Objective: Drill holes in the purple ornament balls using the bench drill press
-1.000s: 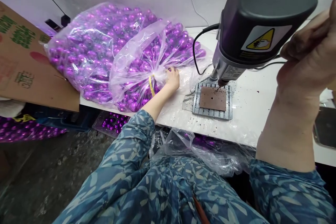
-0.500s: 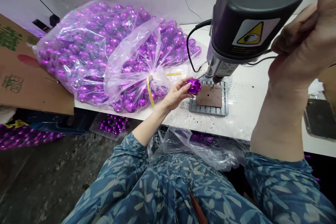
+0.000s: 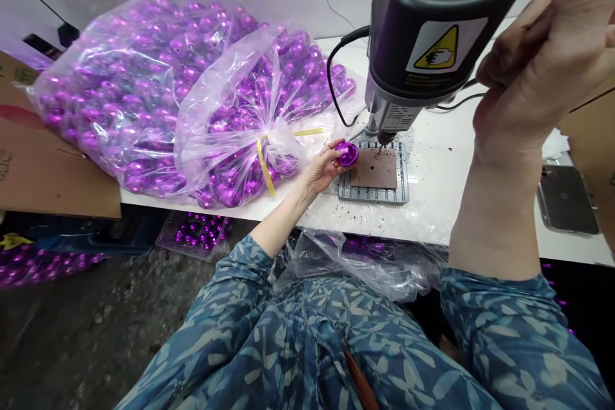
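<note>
My left hand (image 3: pixel 323 170) pinches a shiny purple ball (image 3: pixel 347 154) between thumb and fingers, beside the left edge of a brown board (image 3: pixel 373 168). This board has a small dark hole and lies on the slotted grey base (image 3: pixel 402 192) of a drill press (image 3: pixel 446 6). Above the board points the drill's chuck (image 3: pixel 385 137), with a thin bit beneath it, apart from the ball. My right hand (image 3: pixel 548 51) is raised to the right of the drill's black housing, fingers curled closed. Whatever those fingers grip is hidden from view.
A large tied plastic bag (image 3: pixel 144 90) of purple balls fills the table's left side. Below stands a clear tray (image 3: pixel 192 234) of purple balls. A cardboard box (image 3: pixel 52 166) is at left, a phone (image 3: pixel 568 198) at right. Clear plastic (image 3: pixel 365 262) hangs at the front edge.
The purple ball has turned in my left hand, and a different side faces me. My right hand stays raised and closed. The whole view has shifted slightly.
</note>
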`<state>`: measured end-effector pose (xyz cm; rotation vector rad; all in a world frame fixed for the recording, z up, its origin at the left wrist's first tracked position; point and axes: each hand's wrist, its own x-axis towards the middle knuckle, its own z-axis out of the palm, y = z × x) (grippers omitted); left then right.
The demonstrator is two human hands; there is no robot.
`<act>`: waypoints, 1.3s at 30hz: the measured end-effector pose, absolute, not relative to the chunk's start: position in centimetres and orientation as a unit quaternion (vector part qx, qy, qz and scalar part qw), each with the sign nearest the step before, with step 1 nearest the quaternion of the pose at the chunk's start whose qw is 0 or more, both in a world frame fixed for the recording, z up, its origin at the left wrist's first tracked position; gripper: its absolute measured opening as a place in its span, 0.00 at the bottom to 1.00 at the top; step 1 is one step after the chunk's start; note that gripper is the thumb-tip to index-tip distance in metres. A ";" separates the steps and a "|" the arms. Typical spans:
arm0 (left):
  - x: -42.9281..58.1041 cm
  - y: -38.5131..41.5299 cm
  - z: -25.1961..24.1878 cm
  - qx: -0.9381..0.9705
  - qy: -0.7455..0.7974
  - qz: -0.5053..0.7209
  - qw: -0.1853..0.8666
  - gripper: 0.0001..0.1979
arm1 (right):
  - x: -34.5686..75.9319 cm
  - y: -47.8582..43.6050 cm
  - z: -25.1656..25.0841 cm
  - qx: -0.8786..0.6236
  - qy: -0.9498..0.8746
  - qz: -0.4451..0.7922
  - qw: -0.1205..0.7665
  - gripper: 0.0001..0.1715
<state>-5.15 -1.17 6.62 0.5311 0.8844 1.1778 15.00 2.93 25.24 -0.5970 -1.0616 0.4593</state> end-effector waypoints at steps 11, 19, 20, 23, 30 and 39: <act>-3.3 0.1 3.0 0.472 0.411 0.545 0.557 0.35 | 14.6 3.8 24.8 -0.223 -0.485 0.197 0.822 0.26; -2.5 1.1 2.4 0.561 0.430 0.498 0.503 0.33 | 15.0 3.7 24.7 -0.269 -0.509 0.167 0.801 0.26; -2.4 1.1 2.5 0.566 0.429 0.495 0.501 0.33 | 15.0 3.7 24.6 -0.266 -0.509 0.171 0.800 0.26; -2.1 1.1 2.5 0.561 0.418 0.495 0.516 0.34 | 14.9 3.7 24.7 -0.267 -0.505 0.178 0.801 0.26; -1.6 1.6 1.6 0.512 0.392 0.527 0.554 0.38 | 14.8 3.4 25.2 -0.272 -0.496 0.208 0.798 0.25; -1.6 1.5 2.0 0.519 0.382 0.512 0.569 0.36 | 15.1 4.5 24.4 -0.304 -0.508 0.161 0.790 0.25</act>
